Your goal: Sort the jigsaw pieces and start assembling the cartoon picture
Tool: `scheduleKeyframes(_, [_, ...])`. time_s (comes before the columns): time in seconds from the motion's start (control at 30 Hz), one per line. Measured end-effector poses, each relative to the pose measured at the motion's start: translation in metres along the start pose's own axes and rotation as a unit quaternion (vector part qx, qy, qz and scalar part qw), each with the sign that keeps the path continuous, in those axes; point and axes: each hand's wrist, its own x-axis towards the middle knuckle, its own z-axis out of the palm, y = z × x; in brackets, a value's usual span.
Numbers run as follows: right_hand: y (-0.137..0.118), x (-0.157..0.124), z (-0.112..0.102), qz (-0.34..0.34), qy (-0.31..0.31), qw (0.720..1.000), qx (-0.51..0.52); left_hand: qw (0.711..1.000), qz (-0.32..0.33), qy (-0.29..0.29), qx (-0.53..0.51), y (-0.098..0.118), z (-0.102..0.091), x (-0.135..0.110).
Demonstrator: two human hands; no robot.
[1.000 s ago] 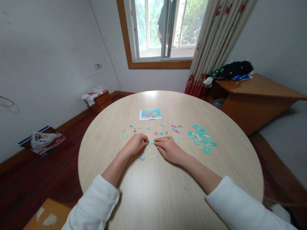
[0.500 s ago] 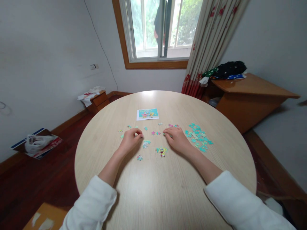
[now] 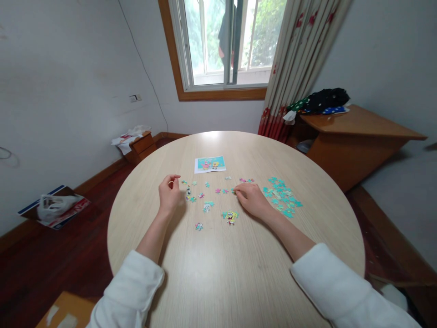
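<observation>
My left hand (image 3: 169, 195) hovers over the left of the table, index finger stretched out, with nothing visible in it. Just right of it lie loose jigsaw pieces, among them a small pink one (image 3: 201, 195). My right hand (image 3: 251, 197) rests with its fingertips pinched at a teal jigsaw piece (image 3: 232, 191), which they partly cover. Nearer to me is a joined yellow cartoon-face section (image 3: 231, 217). Left of that section sit a joined pale teal section (image 3: 208, 206) and a small piece (image 3: 199, 226). Right of my right hand spreads a heap of teal pieces (image 3: 282, 196).
A picture card (image 3: 210, 164) lies toward the far side of the round wooden table (image 3: 225, 273). Pink pieces (image 3: 246, 180) lie beyond my right hand. A wooden desk (image 3: 362, 125) with cloths stands at the right, near the curtain (image 3: 300, 59).
My left hand has moved left, away from the small pink piece, uncovering it and other pieces. Its index finger has stretched out. My right hand has stayed nearly in place.
</observation>
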Motion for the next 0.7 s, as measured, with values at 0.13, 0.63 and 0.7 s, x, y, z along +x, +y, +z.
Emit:
scheduleKeyframes(0.13, [-0.002,-0.001,0.002,-0.001,-0.015,1.0,0.009,0.998,-0.03,0.054,0.002,-0.007,-0.008,0.008])
scheduleKeyframes(0.63, [-0.003,-0.001,0.001,-0.005,-0.023,1.0,0.017,0.99,-0.058,0.116,-0.059,-0.017,-0.008,0.014])
scheduleKeyframes(0.7, [-0.004,-0.001,0.001,-0.004,-0.025,0.999,0.019,0.989,-0.061,0.115,-0.063,-0.016,-0.008,0.014])
